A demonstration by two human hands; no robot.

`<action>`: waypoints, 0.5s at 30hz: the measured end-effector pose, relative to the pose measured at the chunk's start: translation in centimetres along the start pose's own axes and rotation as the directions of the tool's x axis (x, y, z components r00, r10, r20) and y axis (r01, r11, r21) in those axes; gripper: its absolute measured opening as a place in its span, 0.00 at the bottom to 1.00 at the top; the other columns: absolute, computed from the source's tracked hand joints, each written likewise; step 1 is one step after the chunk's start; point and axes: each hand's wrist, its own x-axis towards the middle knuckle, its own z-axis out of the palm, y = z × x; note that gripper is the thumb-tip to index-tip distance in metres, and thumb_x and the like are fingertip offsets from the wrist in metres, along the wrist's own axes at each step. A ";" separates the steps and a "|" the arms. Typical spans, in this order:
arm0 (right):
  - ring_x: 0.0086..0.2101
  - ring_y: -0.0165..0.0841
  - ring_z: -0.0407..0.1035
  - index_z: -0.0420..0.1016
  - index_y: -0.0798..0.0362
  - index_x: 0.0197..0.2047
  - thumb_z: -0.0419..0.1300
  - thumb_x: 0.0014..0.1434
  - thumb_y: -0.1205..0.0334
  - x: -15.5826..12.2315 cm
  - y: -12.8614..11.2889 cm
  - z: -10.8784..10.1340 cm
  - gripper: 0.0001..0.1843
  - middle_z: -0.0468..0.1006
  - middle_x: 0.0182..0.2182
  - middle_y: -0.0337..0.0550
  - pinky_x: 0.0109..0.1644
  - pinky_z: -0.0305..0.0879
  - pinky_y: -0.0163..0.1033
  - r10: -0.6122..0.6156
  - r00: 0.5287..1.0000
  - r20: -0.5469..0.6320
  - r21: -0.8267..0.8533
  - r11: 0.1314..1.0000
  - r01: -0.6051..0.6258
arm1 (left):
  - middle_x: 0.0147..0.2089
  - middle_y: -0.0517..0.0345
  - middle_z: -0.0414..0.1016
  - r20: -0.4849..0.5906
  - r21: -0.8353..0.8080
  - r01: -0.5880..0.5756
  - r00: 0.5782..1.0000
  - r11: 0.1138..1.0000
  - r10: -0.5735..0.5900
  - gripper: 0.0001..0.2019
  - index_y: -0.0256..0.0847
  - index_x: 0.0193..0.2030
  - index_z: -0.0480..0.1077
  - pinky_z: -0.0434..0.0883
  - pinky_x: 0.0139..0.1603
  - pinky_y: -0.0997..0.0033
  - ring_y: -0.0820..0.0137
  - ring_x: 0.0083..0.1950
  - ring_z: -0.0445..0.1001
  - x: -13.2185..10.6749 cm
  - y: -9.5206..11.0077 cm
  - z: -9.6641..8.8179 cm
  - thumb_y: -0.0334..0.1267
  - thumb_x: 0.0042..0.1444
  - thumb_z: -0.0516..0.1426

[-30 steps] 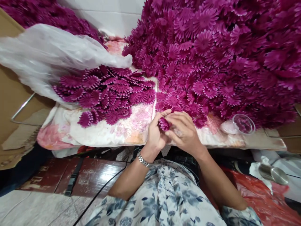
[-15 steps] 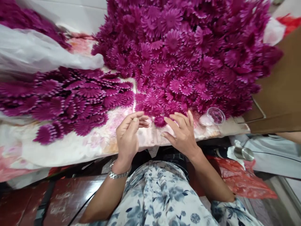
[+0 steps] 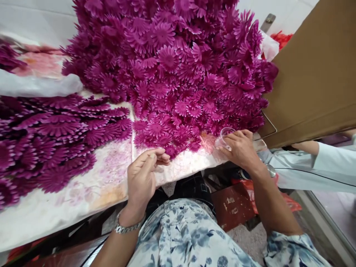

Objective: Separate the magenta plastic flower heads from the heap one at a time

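My right hand (image 3: 241,149) has its fingers round a small clear plastic cup (image 3: 224,137) at the front right of the table, and covers part of it. My left hand (image 3: 143,174), a metal watch on its wrist, hovers by the table's front edge. Its thumb is pressed to the index finger; whether something tiny sits in that pinch I cannot make out. Just beyond its fingertips lies a small magenta artificial flower (image 3: 170,150), at the near edge of a large heap of magenta flower heads (image 3: 169,59).
Stacked magenta petal layers (image 3: 58,129) lie at the left, under a white plastic sheet (image 3: 39,84). A brown cardboard box (image 3: 314,74) stands at the right. Beyond it shows another person's pale sleeve (image 3: 333,159). A red plastic bag (image 3: 286,200) lies below the table.
My right hand has moved right, from beside the small flower to the plastic cup, and closed on it. The left hand keeps its pinch. The whole view has swung to the right.
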 end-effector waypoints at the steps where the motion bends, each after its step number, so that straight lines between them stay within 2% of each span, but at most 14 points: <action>1: 0.33 0.34 0.64 0.72 0.53 0.26 0.55 0.59 0.52 0.3 0.0 0.0 0.16 0.77 0.27 0.41 0.46 0.48 0.44 -0.007 1.000 0.012 0.001 1.000 0.007 | 0.28 0.55 0.77 0.001 0.003 0.008 1.000 1.000 -0.008 0.09 0.36 0.34 0.74 0.68 0.26 0.76 0.70 0.29 0.74 0.0 0.0 0.0 0.40 0.50 0.58; 4: 0.30 0.32 0.64 0.72 0.53 0.24 0.54 0.60 0.53 0.6 0.2 -0.1 0.18 0.76 0.23 0.40 0.46 0.49 0.44 -0.036 0.999 0.031 0.012 0.999 0.036 | 0.28 0.55 0.77 0.002 0.006 0.020 1.000 1.000 -0.020 0.09 0.36 0.34 0.74 0.68 0.27 0.75 0.70 0.29 0.74 0.0 -0.1 -0.1 0.39 0.50 0.58; 6: 0.31 0.33 0.65 0.73 0.53 0.26 0.55 0.59 0.53 0.3 0.7 -0.5 0.16 0.77 0.26 0.40 0.47 0.50 0.45 -0.047 0.999 -0.010 0.029 0.998 0.048 | 0.28 0.55 0.77 0.006 -0.016 0.027 1.000 1.000 -0.027 0.08 0.36 0.34 0.74 0.69 0.28 0.74 0.70 0.29 0.74 0.0 -0.2 -0.1 0.39 0.50 0.58; 8: 0.32 0.34 0.67 0.75 0.51 0.30 0.57 0.57 0.51 -0.3 1.3 -1.3 0.13 0.79 0.30 0.41 0.48 0.52 0.46 -0.030 0.993 -0.117 0.038 0.999 0.035 | 0.28 0.54 0.77 0.022 -0.093 0.039 0.999 0.995 -0.037 0.09 0.36 0.34 0.74 0.70 0.32 0.72 0.70 0.29 0.74 0.0 -0.1 0.0 0.39 0.50 0.57; 11: 0.31 0.34 0.69 0.76 0.48 0.34 0.60 0.55 0.53 -1.2 1.3 -2.6 0.09 0.80 0.31 0.42 0.47 0.54 0.47 -0.003 0.947 -0.321 0.063 0.998 0.025 | 0.30 0.50 0.77 0.111 -0.295 0.136 0.988 0.946 -0.107 0.12 0.35 0.35 0.74 0.72 0.38 0.64 0.66 0.32 0.76 0.2 0.3 0.4 0.42 0.53 0.54; 13: 0.30 0.34 0.70 0.75 0.47 0.34 0.60 0.55 0.57 -1.2 -0.4 -3.2 0.06 0.80 0.30 0.43 0.47 0.56 0.47 0.017 0.916 -0.400 0.176 0.983 0.058 | 0.33 0.46 0.78 0.208 -0.414 0.272 0.957 0.869 -0.201 0.19 0.34 0.35 0.74 0.72 0.43 0.58 0.62 0.36 0.77 0.3 0.6 0.8 0.47 0.56 0.49; 15: 0.33 0.35 0.71 0.74 0.49 0.39 0.56 0.57 0.61 -0.6 -3.9 -3.3 0.08 0.79 0.32 0.43 0.47 0.60 0.49 0.025 0.912 -0.410 0.406 0.900 0.158 | 0.38 0.43 0.78 0.284 -0.502 0.358 0.928 0.787 -0.241 0.24 0.34 0.38 0.73 0.69 0.49 0.54 0.59 0.41 0.77 0.3 0.7 1.3 0.52 0.58 0.44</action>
